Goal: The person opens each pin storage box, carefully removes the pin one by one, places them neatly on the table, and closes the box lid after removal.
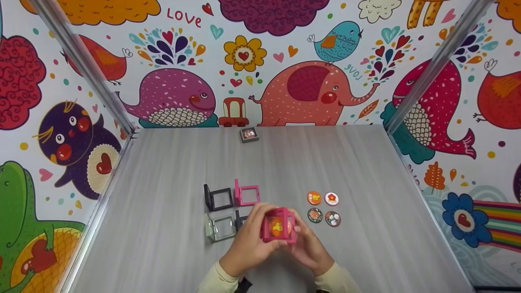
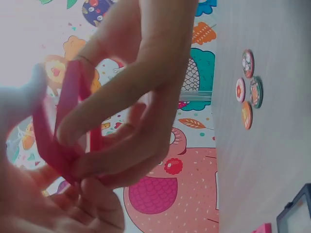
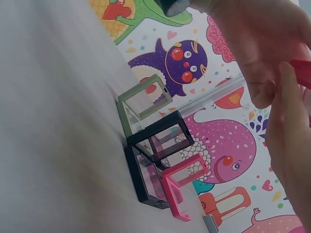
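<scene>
A pink display frame (image 1: 290,221) with clear windows is held up between both hands, over the near part of the table. A round orange badge (image 1: 276,227) shows behind its window. The left hand (image 1: 253,236) grips the frame's left side, thumb along the lower edge. On the other side, the right hand (image 1: 307,246) holds it with curled fingers. In the left wrist view, the frame's two pink halves (image 2: 73,92) stand apart at an angle. The right wrist view catches only a pink edge (image 3: 302,73) of it beside the fingers.
Left of the hands stand unfolded frames: a black one (image 1: 222,198), a pink one (image 1: 249,195), a green one (image 1: 224,227) and a dark one (image 1: 240,219) partly hidden. Several round badges (image 1: 314,198) lie to the right. A small grey frame (image 1: 249,134) sits by the back wall.
</scene>
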The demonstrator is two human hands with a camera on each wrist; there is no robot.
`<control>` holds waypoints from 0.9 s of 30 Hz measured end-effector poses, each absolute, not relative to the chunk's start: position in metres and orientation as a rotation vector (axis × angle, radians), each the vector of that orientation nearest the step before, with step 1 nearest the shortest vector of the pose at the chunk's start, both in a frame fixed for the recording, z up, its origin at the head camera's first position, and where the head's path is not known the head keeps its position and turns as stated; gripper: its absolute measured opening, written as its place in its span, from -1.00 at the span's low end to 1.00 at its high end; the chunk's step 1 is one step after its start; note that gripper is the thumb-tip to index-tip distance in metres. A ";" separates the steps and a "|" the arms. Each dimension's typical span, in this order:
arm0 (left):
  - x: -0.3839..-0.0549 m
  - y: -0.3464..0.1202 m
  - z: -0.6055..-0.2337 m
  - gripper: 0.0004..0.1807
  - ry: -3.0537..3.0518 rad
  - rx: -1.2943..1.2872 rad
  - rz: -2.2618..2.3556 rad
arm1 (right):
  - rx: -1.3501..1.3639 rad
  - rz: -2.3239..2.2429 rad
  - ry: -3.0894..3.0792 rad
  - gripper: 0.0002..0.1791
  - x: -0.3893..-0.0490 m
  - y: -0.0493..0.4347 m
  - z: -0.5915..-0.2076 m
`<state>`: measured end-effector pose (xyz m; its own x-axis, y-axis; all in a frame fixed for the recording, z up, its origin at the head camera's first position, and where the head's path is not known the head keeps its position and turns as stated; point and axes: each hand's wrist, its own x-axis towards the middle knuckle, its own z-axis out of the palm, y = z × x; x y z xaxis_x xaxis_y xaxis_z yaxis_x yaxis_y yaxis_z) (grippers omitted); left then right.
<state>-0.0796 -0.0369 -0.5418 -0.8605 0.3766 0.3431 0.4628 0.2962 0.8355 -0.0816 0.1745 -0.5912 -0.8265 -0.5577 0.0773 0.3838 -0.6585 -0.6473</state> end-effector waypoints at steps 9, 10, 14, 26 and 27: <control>-0.085 -0.059 -0.534 -0.12 -2.599 -0.756 -1.690 | -0.343 -2.371 0.896 -0.58 -0.088 0.184 -0.588; -0.086 -0.061 -0.533 -0.14 -2.606 -0.753 -1.694 | -0.333 -2.380 0.905 -0.57 -0.089 0.185 -0.587; -0.088 -0.066 -0.535 -0.16 -2.584 -0.733 -1.815 | -0.374 -2.377 1.098 -0.50 -0.090 0.194 -0.581; -0.094 -0.063 -0.538 -0.15 -2.621 -0.760 -1.953 | -1.180 -1.308 2.656 -0.16 -0.100 0.222 -0.542; -0.096 -0.062 -0.538 -0.15 -2.634 -0.775 -1.933 | -1.213 -1.235 2.688 -0.16 -0.102 0.222 -0.540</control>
